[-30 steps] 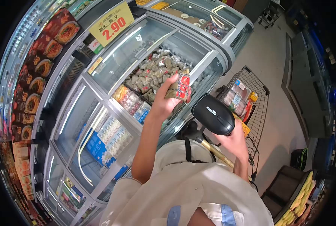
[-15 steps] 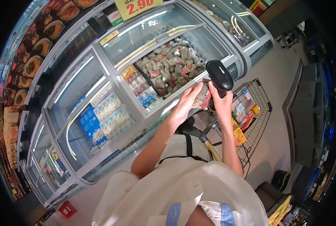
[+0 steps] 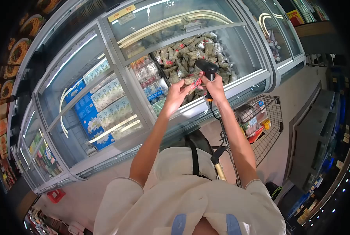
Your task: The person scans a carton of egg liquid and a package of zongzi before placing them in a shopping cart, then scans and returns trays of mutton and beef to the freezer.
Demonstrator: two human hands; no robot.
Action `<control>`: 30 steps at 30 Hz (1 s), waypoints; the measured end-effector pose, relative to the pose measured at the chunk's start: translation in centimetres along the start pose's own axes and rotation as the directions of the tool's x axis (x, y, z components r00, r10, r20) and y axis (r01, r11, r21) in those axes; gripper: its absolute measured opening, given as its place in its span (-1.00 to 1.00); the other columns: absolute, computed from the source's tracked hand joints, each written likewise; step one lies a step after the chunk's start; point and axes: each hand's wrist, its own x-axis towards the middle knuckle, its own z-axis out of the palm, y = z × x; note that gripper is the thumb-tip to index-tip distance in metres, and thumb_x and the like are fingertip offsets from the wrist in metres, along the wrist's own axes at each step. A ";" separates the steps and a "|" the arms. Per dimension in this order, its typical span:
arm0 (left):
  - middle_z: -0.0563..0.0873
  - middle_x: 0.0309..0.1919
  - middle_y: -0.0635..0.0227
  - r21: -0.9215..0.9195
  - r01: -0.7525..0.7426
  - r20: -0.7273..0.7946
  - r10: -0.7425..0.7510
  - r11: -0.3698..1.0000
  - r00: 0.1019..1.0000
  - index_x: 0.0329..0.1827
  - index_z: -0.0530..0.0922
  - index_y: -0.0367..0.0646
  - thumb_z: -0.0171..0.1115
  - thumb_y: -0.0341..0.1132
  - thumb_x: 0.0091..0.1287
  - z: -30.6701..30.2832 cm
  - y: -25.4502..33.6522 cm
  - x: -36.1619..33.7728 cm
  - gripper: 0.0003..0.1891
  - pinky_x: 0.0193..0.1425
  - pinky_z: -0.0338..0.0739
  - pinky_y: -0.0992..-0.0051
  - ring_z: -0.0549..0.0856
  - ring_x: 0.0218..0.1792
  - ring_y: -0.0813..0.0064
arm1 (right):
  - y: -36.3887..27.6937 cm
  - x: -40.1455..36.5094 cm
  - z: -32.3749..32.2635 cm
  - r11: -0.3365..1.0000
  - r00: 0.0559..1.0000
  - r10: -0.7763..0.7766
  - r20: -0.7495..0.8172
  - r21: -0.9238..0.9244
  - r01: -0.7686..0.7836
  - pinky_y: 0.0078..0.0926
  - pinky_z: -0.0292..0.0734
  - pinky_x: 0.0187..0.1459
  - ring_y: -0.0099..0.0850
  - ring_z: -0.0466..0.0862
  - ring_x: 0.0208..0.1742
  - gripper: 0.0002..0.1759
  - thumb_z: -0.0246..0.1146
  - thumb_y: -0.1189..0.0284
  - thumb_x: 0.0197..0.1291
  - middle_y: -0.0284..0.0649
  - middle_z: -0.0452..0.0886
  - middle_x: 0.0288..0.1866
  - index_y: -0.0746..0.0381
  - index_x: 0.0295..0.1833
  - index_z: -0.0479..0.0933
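My left hand [image 3: 175,98] is closed on one end of a wrapped zongzi [image 3: 193,83] with red markings on its clear packet. My right hand [image 3: 215,89] grips the handle of a black barcode scanner [image 3: 207,67], its thumb close to the same packet. The scanner head sits just above the zongzi. Both hands are over the front edge of an open chest-freezer section, where a heap of similar zongzi [image 3: 177,56] lies. A dark cable [image 3: 214,113] hangs from the scanner handle.
Beside the heap are other bagged foods [image 3: 145,72]. Boxed goods [image 3: 111,102] lie under glass to the left. A wire shopping cart [image 3: 270,131] with packages stands at the right, near the freezer's front rail [image 3: 237,92]. A red basket [image 3: 56,195] is on the floor.
Both hands have moved forward and up, from in front of the freezer's edge to over its opening, carrying the zongzi and the scanner. The view has shifted with the head.
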 end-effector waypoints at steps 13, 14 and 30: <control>0.72 0.07 -0.01 0.471 0.149 -0.317 0.009 0.870 0.949 0.26 0.46 -0.08 0.30 -0.48 0.36 -9.1 -16.0 19.3 -0.59 0.19 0.52 0.14 0.67 0.14 -0.13 | 16.1 21.6 7.6 0.907 0.954 0.299 -0.036 -0.300 -0.295 -0.33 0.70 -0.19 -0.31 0.84 -0.31 -0.76 0.37 0.44 0.17 -0.05 0.77 -0.27 0.43 -0.17 0.64; 0.72 0.06 -0.04 0.486 0.145 -0.290 0.002 0.862 0.957 0.23 0.49 -0.08 0.29 -0.53 0.33 -9.6 -16.5 20.1 -0.59 0.15 0.53 0.11 0.67 0.17 -0.12 | 16.8 21.8 7.5 0.913 0.956 0.291 -0.033 -0.289 -0.288 -0.33 0.70 -0.19 -0.31 0.84 -0.30 -0.76 0.37 0.43 0.17 -0.05 0.78 -0.27 0.42 -0.17 0.64; 0.64 0.16 0.21 0.169 -0.222 -0.144 0.247 0.960 0.958 0.25 0.52 -0.31 -0.04 -0.35 0.64 6.9 2.0 7.0 -0.71 0.34 0.44 0.34 0.60 0.17 0.37 | -7.8 -5.6 -7.4 0.969 0.988 -0.095 0.124 0.239 0.063 -0.57 0.59 -0.53 -0.50 0.70 -0.46 -0.71 0.16 0.53 0.37 -0.13 0.73 -0.12 0.37 0.16 0.48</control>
